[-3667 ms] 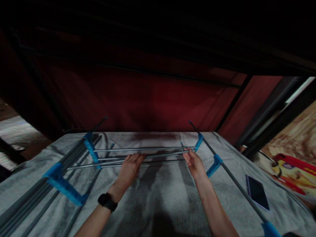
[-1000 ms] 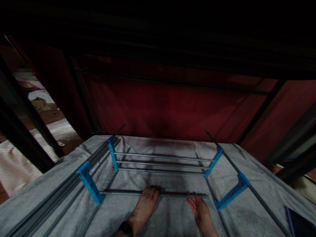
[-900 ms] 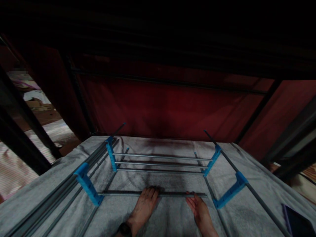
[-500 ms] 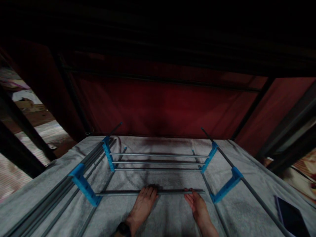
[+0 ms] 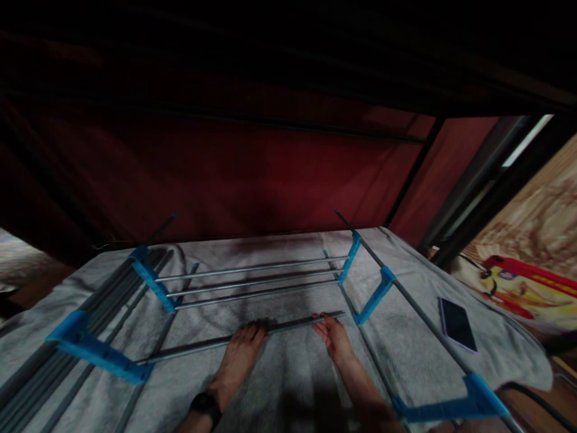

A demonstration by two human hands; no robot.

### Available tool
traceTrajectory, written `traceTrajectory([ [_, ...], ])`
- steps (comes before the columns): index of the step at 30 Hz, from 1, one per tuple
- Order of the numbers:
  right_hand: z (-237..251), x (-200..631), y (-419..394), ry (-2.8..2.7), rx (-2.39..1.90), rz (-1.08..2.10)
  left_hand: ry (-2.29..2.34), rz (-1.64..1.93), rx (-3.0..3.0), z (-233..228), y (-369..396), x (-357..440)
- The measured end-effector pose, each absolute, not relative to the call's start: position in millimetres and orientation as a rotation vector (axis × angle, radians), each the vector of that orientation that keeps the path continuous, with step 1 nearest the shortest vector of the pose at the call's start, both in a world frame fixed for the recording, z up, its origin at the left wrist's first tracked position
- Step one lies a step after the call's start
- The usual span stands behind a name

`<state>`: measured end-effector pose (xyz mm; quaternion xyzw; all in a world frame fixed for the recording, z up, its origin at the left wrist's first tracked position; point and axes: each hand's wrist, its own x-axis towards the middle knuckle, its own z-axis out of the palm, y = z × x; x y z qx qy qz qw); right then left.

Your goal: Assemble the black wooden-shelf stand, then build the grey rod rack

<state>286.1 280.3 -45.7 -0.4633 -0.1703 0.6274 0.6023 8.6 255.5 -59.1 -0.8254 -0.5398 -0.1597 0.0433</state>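
A metal rod (image 5: 198, 347) lies across the grey blanket (image 5: 293, 379), its left end in a blue plastic connector (image 5: 97, 355). My left hand (image 5: 241, 352), with a black watch on the wrist, rests flat with its fingertips on the rod's middle. My right hand (image 5: 332, 337) touches the rod near its free right end, fingers stretched out. That end stops just short of another blue connector (image 5: 373, 296). Beyond, three parallel rods (image 5: 252, 281) span two blue connectors.
Long grey poles (image 5: 58, 367) run along the left; another long pole (image 5: 419, 316) with blue connectors runs along the right. A dark phone (image 5: 457, 325) lies on the blanket at right. A red fabric wall (image 5: 252, 174) stands behind. A colourful printed cloth (image 5: 518, 282) is far right.
The view has swung to the right, so the phone and printed cloth show more. Both hands stay on the rod, which now sits slanted in the frame.
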Motion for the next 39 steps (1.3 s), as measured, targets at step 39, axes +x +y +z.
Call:
traceTrajectory([
  [39,-93,313,284,-0.551,-1.058,1.367,-1.580,-0.133,-2.586,-34,241,27],
])
